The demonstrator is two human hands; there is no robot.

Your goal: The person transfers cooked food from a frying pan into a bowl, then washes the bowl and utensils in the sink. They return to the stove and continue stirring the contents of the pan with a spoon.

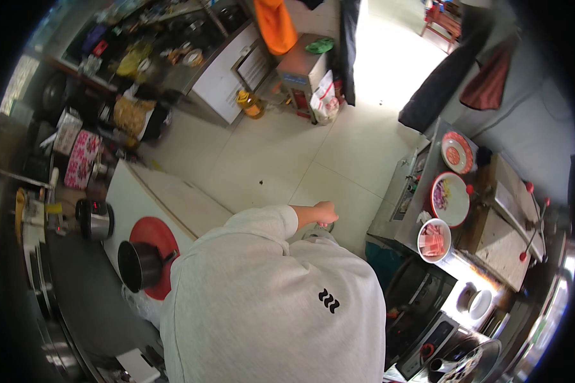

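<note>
My left hand (326, 213) reaches out past the short sleeve of a light grey top (273, 297) and hangs over the tiled floor. Its fingers look curled. A small greyish, partly see-through thing (320, 230) shows just under it, and I cannot tell whether the hand holds it. My right hand is out of view. To the right, a red-rimmed bowl (457, 206) with chopped purple and yellow pieces and a white bowl of sliced raw meat (431, 242) rest on a metal-edged counter.
A black pot (139, 265) and a red round mat (148, 230) lie at left, near a rice cooker (95, 219). An oil bottle (250, 105), a metal cabinet (302, 67) and a plastic bag (325, 103) stand ahead. A patterned plate (465, 153) and wooden board (500, 239) are at right.
</note>
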